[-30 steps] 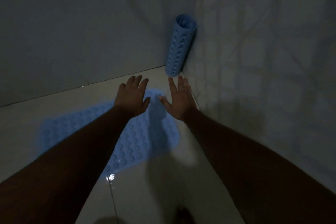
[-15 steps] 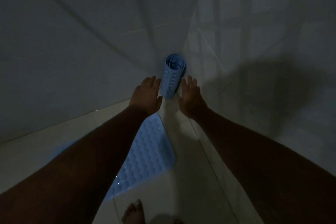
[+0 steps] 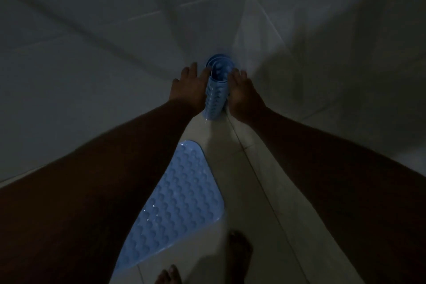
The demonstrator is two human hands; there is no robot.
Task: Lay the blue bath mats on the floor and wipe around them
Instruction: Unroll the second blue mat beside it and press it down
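Note:
A rolled blue bath mat (image 3: 216,93) stands upright in the corner where two tiled walls meet. My left hand (image 3: 189,89) lies against its left side and my right hand (image 3: 242,93) against its right side, fingers spread along the roll; I cannot tell how firm the hold is. A second blue bath mat (image 3: 177,205), with a bubbled surface, lies flat on the pale floor below my left forearm, which hides its left part.
Tiled walls (image 3: 92,64) close in on the left and right of the corner. A bare foot (image 3: 238,253) stands on the floor tiles beside the flat mat, and toes (image 3: 168,276) show at the bottom edge. The room is dim.
Both hands left the flat mat and reached forward to the rolled mat in the corner, now flanking it. The view has moved closer and a foot has come into sight.

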